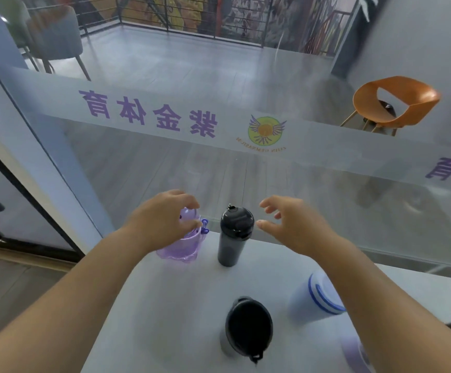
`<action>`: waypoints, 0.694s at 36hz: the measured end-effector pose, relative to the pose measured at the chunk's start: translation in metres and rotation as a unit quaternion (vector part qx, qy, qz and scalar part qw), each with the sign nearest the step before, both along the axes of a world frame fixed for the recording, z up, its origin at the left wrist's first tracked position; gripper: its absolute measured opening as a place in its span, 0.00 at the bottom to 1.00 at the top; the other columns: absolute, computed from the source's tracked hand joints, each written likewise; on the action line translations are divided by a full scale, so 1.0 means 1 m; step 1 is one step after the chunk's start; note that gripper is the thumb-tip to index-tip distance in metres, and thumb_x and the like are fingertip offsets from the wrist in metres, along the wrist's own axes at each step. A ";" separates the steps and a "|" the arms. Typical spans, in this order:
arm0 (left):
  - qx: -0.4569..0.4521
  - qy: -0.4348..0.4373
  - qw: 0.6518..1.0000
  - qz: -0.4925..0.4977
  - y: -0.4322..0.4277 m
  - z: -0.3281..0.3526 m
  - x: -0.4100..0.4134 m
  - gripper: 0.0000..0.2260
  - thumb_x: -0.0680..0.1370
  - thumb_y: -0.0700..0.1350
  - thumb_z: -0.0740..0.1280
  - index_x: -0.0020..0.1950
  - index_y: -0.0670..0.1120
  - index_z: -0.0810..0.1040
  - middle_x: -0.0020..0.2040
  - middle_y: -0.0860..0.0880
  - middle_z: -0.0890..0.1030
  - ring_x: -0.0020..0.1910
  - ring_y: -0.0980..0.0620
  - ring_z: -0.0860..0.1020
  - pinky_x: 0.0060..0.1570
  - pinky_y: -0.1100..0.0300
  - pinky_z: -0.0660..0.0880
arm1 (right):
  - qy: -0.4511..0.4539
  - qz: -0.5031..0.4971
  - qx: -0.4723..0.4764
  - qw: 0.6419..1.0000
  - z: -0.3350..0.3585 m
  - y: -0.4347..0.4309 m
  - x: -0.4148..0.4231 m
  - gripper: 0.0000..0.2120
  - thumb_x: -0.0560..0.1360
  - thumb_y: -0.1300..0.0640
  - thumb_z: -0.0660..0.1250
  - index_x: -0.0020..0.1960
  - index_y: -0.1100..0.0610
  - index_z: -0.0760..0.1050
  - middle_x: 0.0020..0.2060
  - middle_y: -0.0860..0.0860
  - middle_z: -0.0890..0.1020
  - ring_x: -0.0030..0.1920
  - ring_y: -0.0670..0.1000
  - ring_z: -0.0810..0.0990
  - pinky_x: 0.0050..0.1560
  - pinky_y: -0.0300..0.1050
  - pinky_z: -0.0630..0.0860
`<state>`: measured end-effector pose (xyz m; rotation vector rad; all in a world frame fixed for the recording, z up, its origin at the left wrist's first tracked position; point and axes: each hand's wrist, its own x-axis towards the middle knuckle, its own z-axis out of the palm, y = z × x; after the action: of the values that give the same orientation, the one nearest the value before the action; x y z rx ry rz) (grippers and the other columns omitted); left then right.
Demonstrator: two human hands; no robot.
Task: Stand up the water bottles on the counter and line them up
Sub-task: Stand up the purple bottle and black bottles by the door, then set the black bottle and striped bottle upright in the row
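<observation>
progress: looked partway done; four bottles stood upright on the desk [165,305], not in one clear line yet
purple bottle [184,243]: upright at far left corner of desk, by the glass wall [326,211]
tall black bottle [233,235]: upright just right of the purple one, near the far edge, apart from it
black-lid bottle [247,327]: upright, nearer the person, well apart from the far pair
white bottle [314,298]: blue stripes, looked upright, right of the black-lid one; blurred
purple thing [354,351]: partly hidden under the right forearm at the near right edge; could not tell if it was a bottle or how it lay
left: near bottles probably needed moving up beside the far pair to make a row
left hand [162,219]: fingers curled over the top of the purple bottle, touching the lid, grasping it loosely
right hand [291,224]: spread open, released, holding nothing; hovered just right of the tall black bottle's cap, not touching
risk: purple bottle sat close to the desk corner
</observation>
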<state>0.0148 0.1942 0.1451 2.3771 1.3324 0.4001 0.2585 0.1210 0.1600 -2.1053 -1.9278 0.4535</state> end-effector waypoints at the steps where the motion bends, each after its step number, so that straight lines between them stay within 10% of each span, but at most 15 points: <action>1: -0.003 -0.012 1.000 -0.002 -0.008 0.001 0.002 0.12 0.72 0.52 0.71 0.53 0.50 0.79 0.51 0.52 0.81 0.46 0.50 0.78 0.49 0.52 0.77 | -0.002 0.003 -0.001 1.000 0.001 -0.008 0.005 0.19 0.75 0.47 0.67 0.63 0.51 0.73 0.56 0.48 0.80 0.54 0.50 0.78 0.56 0.49 0.76; 7: -0.028 -0.022 0.999 -0.026 -0.064 -0.001 0.025 0.12 0.72 0.55 0.70 0.52 0.54 0.79 0.49 0.58 0.80 0.47 0.57 0.78 0.49 0.66 0.72 | -0.019 0.015 -0.009 1.000 -0.009 -0.066 0.033 0.19 0.75 0.46 0.67 0.63 0.51 0.74 0.57 0.47 0.81 0.53 0.49 0.79 0.55 0.45 0.76; 19: -0.176 0.057 0.979 -0.090 -0.132 -0.014 0.068 0.24 0.68 0.61 0.71 0.63 0.61 0.71 0.62 0.60 0.70 0.60 0.57 0.70 0.60 0.57 0.70 | -0.048 -0.008 -0.069 0.996 -0.050 -0.133 0.076 0.37 0.70 0.44 0.72 0.74 0.50 0.61 0.72 0.52 0.64 0.71 0.56 0.63 0.69 0.49 0.65; 25: -0.188 0.094 0.975 -0.075 -0.145 -0.016 0.074 0.24 0.67 0.60 0.72 0.61 0.58 0.73 0.60 0.57 0.72 0.59 0.55 0.72 0.61 0.53 0.72 | -0.017 0.001 -0.075 0.997 -0.054 -0.131 0.082 0.35 0.70 0.50 0.73 0.73 0.50 0.61 0.68 0.53 0.67 0.63 0.55 0.71 0.61 0.47 0.73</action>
<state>0.0891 0.0497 0.1287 2.2124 1.1706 -0.1178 0.3410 -0.0103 0.1057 -2.2160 -1.9713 0.5829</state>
